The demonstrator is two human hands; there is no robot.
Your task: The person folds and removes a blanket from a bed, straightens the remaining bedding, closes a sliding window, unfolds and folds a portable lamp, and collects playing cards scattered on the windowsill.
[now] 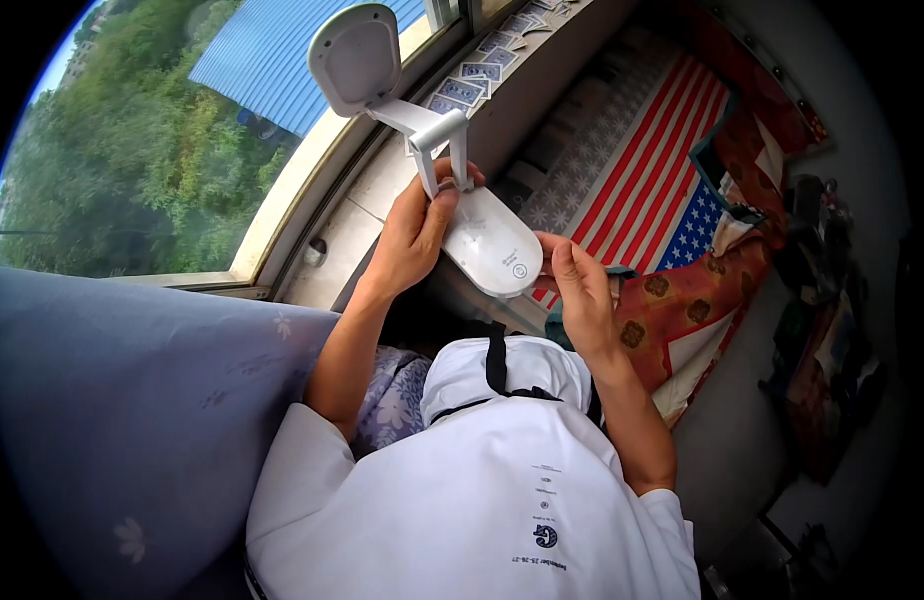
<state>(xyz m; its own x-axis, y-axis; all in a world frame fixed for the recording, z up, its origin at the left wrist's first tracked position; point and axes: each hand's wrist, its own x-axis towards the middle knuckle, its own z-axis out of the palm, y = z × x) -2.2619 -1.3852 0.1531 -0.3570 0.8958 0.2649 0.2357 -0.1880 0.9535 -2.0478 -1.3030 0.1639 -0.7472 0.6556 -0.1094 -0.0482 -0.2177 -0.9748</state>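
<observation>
I hold a white folding stand (490, 240), which may be a phone stand or a small lamp, in front of my chest. It has a rounded base with small print and a round mark, a hinged double arm, and a rounded plate (356, 58) tilted up at the far end. My left hand (419, 225) is closed around the joint where the arm meets the base. The thumb and fingers of my right hand (578, 290) pinch the right edge of the base; some fingertips are hidden beneath it.
Playing cards (472, 88) lie along the window ledge (362, 195). A blue-grey curtain (152, 400) hangs at left beside the window. To the right, a bed carries a flag-patterned cloth (642, 160) and a red patterned blanket (672, 310). Dark clutter (822, 330) lies farther right.
</observation>
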